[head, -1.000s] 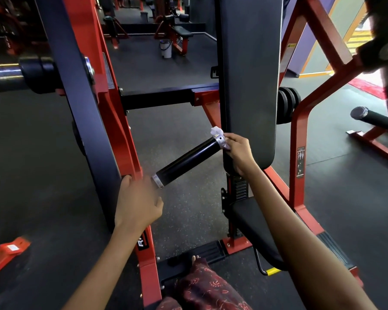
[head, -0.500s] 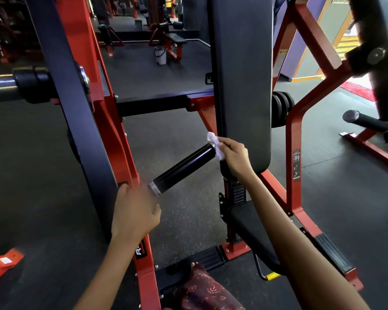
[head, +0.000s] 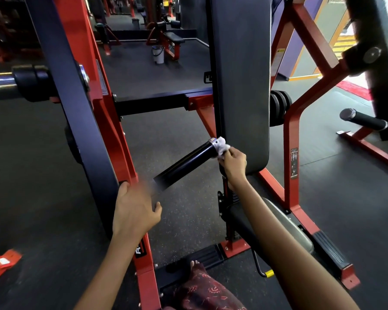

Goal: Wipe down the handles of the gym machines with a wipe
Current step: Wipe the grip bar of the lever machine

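A crumpled white wipe [head: 221,147], soft and light, is pinched by the right hand [head: 233,162] against the capped far end of the stiff, glossy black handle [head: 186,164], which is probably best wrapped around its barrel. The left hand [head: 134,211] is held loosely spread, grasping nothing, just beside the red frame [head: 112,130], where only part of a white logo is legible.

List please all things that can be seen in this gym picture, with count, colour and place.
handle: 1, black, centre, slanting
wipe: 1, white, at handle's far end
back pad: 1, black, upright, centre
machine frame: 1, red, both sides
second handle: 1, black, far right
bucket: 1, white, background floor
bench: 1, black and red, background
left hand: 1, near the frame, blurred
right hand: 1, pinches the wipe
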`<state>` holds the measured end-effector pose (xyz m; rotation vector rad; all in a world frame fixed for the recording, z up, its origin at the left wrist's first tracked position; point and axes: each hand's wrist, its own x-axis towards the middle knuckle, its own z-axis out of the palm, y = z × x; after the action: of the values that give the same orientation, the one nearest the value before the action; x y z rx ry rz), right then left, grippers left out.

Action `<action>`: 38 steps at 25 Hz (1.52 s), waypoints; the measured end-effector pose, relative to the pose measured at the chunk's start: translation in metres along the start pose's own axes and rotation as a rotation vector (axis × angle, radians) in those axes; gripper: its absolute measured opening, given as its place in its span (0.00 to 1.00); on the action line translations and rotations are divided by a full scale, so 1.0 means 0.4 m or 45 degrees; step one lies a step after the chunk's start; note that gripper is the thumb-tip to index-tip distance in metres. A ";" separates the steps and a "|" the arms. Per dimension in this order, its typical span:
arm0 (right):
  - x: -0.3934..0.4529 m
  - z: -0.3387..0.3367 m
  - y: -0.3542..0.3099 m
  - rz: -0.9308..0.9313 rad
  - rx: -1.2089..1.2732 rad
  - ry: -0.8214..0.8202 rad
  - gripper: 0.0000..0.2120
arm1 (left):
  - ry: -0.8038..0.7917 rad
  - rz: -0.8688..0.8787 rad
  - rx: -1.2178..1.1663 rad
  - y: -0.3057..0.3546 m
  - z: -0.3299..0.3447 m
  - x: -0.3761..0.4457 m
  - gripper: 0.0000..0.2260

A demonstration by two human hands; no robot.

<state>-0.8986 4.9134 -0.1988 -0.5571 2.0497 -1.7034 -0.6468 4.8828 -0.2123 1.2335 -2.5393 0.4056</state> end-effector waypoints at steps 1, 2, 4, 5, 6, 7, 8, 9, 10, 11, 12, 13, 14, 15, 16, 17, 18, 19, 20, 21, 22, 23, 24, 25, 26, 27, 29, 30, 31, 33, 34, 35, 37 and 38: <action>-0.013 -0.001 0.018 0.032 0.016 -0.006 0.11 | 0.005 -0.002 -0.001 0.000 0.000 0.000 0.17; -0.022 -0.001 0.028 0.063 0.040 -0.032 0.09 | 0.005 -0.004 0.001 0.000 0.000 0.000 0.17; -0.030 0.012 0.020 0.144 0.196 -0.081 0.09 | -0.007 -0.007 0.011 -0.001 0.001 0.002 0.18; -0.034 0.021 0.004 0.194 0.326 -0.109 0.10 | -0.017 -0.006 0.011 -0.001 -0.001 0.002 0.18; -0.039 0.033 -0.008 0.245 0.465 -0.150 0.12 | -0.027 -0.003 0.008 0.000 -0.003 0.000 0.17; -0.044 0.043 -0.014 0.297 0.587 -0.201 0.14 | -0.030 -0.001 0.007 0.001 -0.004 -0.001 0.17; -0.052 0.049 -0.020 0.346 0.676 -0.264 0.15 | -0.027 -0.001 0.008 0.002 -0.005 -0.001 0.17; -0.057 0.049 -0.021 0.407 0.748 -0.327 0.16 | -0.024 -0.002 0.009 0.002 -0.006 0.000 0.17; -0.060 0.043 -0.022 0.461 0.836 -0.377 0.16 | -0.027 -0.002 0.012 0.003 -0.007 0.001 0.18; -0.058 0.038 -0.025 0.507 0.963 -0.395 0.15 | -0.033 -0.003 0.015 0.003 -0.008 0.001 0.18; -0.055 0.035 -0.028 0.556 1.133 -0.386 0.14 | -0.042 -0.004 0.018 0.003 -0.009 0.001 0.18; -0.055 0.036 -0.032 0.579 1.268 -0.354 0.13 | -0.049 -0.006 0.016 0.003 -0.009 0.002 0.18; -0.061 0.044 -0.033 0.556 1.330 -0.318 0.11 | -0.055 -0.009 0.014 0.003 -0.010 0.000 0.18; -0.073 0.055 -0.032 0.508 1.321 -0.290 0.12 | -0.055 -0.012 0.016 0.003 -0.010 0.000 0.18; -0.092 0.067 -0.030 0.460 1.291 -0.286 0.13 | -0.052 -0.013 0.021 0.003 -0.009 0.001 0.18; -0.110 0.081 -0.022 0.442 1.282 -0.295 0.14 | -0.053 -0.014 0.029 0.003 -0.007 0.001 0.18; -0.133 0.093 -0.013 0.443 1.284 -0.325 0.15 | -0.066 -0.018 0.039 0.003 -0.006 0.000 0.18; -0.158 0.105 -0.002 0.440 1.261 -0.390 0.15 | -0.079 -0.021 0.047 0.002 -0.003 -0.002 0.18; -0.187 0.122 0.009 0.442 1.200 -0.473 0.12 | -0.086 -0.022 0.050 0.002 -0.002 -0.003 0.17; -0.221 0.139 0.015 0.454 1.115 -0.559 0.10 | -0.080 -0.020 0.046 0.001 -0.001 -0.001 0.17; -0.251 0.155 0.023 0.489 1.040 -0.652 0.11 | -0.070 -0.015 0.035 0.000 -0.002 0.000 0.16; -0.275 0.166 0.029 0.535 0.973 -0.727 0.15 | -0.057 -0.007 0.020 0.000 -0.003 0.001 0.16; -0.287 0.170 0.032 0.569 0.937 -0.771 0.16 | -0.051 0.001 0.005 0.000 -0.004 0.001 0.16; -0.281 0.166 0.035 0.603 0.935 -0.775 0.16 | -0.049 0.007 -0.003 0.001 -0.005 0.000 0.17; -0.260 0.158 0.040 0.646 0.964 -0.740 0.15 | -0.050 0.007 0.001 0.002 -0.007 -0.001 0.17; -0.234 0.149 0.047 0.680 1.047 -0.672 0.13 | -0.057 0.000 0.015 0.003 -0.008 -0.003 0.19; -0.210 0.139 0.048 0.686 1.148 -0.625 0.14 | -0.106 -0.043 0.073 0.008 -0.008 -0.002 0.30; -0.218 0.146 0.044 0.662 1.110 -0.676 0.14 | -0.116 -0.047 0.110 0.008 -0.005 -0.002 0.36; -0.233 0.156 0.042 0.658 1.043 -0.732 0.13 | -0.115 -0.029 0.140 0.006 -0.003 -0.003 0.41; -0.259 0.164 0.031 0.679 0.896 -0.789 0.16 | -0.122 0.027 0.171 0.002 -0.006 -0.005 0.45; -0.251 0.160 0.031 0.684 0.862 -0.804 0.16 | -0.138 0.066 0.191 0.001 -0.009 -0.006 0.44; -0.226 0.150 0.039 0.692 0.882 -0.757 0.15 | -0.163 0.103 0.205 -0.001 -0.010 -0.007 0.43; -0.177 0.124 0.048 0.734 1.134 -0.622 0.17 | -0.197 0.139 0.200 -0.004 -0.008 -0.007 0.41; -0.163 0.116 0.048 0.748 1.230 -0.580 0.22 | -0.195 0.139 0.194 -0.004 -0.008 -0.006 0.40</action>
<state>-0.8194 4.9146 -0.2215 0.0055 0.7854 -1.7144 -0.6437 4.8846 -0.2099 1.2247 -2.7592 0.5585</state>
